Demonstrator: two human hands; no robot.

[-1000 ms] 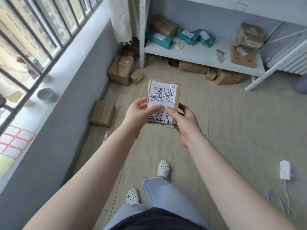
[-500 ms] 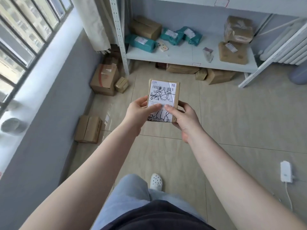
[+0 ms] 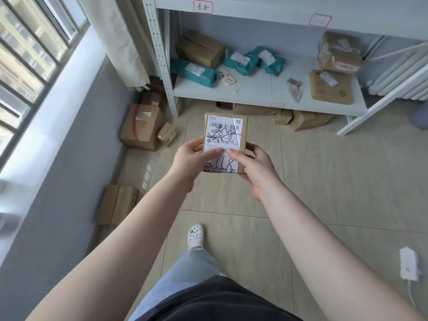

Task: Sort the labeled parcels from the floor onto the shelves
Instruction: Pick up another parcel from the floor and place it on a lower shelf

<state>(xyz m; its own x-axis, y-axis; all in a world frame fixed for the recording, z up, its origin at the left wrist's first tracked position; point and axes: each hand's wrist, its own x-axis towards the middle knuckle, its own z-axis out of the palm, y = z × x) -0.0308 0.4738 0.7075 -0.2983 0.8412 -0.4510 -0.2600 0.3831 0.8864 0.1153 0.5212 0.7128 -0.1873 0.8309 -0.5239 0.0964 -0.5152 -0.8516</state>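
Note:
I hold a small brown parcel (image 3: 225, 133) with a white label and black handwriting, face up in front of me. My left hand (image 3: 192, 162) grips its left edge, thumb on the label. My right hand (image 3: 257, 167) grips the right edge and bottom corner. Ahead stands the grey shelf unit (image 3: 254, 93). Its lower shelf carries teal mailers (image 3: 196, 71), a brown box (image 3: 201, 48), a flat brown parcel (image 3: 331, 88) and a wrapped brown bundle (image 3: 339, 53). Red-framed tags (image 3: 203, 6) mark the upper shelf edge.
Cardboard boxes (image 3: 141, 126) lie on the tiled floor by the left wall, another box (image 3: 118, 203) closer to me, and more (image 3: 305, 119) under the shelf. A white radiator (image 3: 403, 75) is at right, a white charger (image 3: 408, 266) on the floor. My foot in a white clog (image 3: 195, 236) is below.
I have walked closer to the shelf unit; it looms larger and the upper shelf tags have come into view. The parcel stays held in both hands.

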